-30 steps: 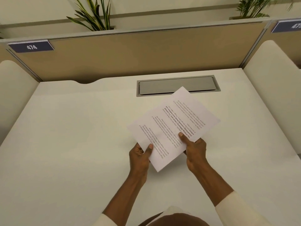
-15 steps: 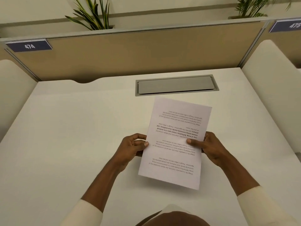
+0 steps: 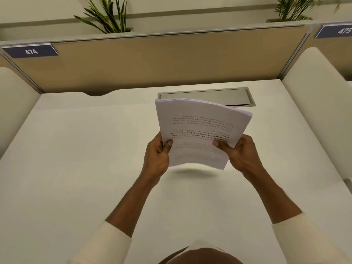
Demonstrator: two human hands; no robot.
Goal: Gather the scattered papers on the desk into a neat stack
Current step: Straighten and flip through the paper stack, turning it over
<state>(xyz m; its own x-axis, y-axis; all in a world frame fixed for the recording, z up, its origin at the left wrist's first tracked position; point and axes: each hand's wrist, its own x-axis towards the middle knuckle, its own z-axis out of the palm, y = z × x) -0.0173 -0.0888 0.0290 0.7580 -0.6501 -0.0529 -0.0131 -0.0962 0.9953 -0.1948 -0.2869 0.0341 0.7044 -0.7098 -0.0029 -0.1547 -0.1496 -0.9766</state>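
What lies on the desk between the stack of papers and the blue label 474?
Nothing: in the head view, the white desk is bare from the stack of papers to its far edge below the blue label 474.

Both hands — left (image 3: 157,159), right (image 3: 241,155) — grip a paper stack (image 3: 202,130) raised above the white desk (image 3: 76,159).

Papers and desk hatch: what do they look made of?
Papers: thin white printed sheets, matte; the stack bows between left hand and right hand. Hatch: probably brushed metal, grey with soft sheen, though painted plastic is possible.
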